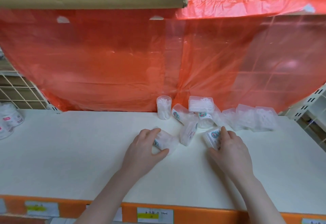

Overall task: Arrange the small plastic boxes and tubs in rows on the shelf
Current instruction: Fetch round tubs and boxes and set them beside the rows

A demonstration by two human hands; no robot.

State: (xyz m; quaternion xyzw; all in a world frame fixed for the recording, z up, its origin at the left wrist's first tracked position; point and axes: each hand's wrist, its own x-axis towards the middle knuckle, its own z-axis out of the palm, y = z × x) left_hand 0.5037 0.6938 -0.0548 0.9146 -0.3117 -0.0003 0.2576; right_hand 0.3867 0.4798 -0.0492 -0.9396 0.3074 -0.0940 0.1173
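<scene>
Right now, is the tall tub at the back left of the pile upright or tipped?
Upright: the tall tub stands on its base, lid on top, apart from both hands.

Light was bright, even and soft, falling from above, with only faint shadows under the hands on the pale shelf. The red plastic sheet carried dull glare patches. The wide lens bowed straight lines near the edges, and the whole picture was slightly soft.

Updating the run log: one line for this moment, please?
left hand: grips tub | right hand: grips box | shelf: pile unsorted, one upright tub | rows: not started
</scene>
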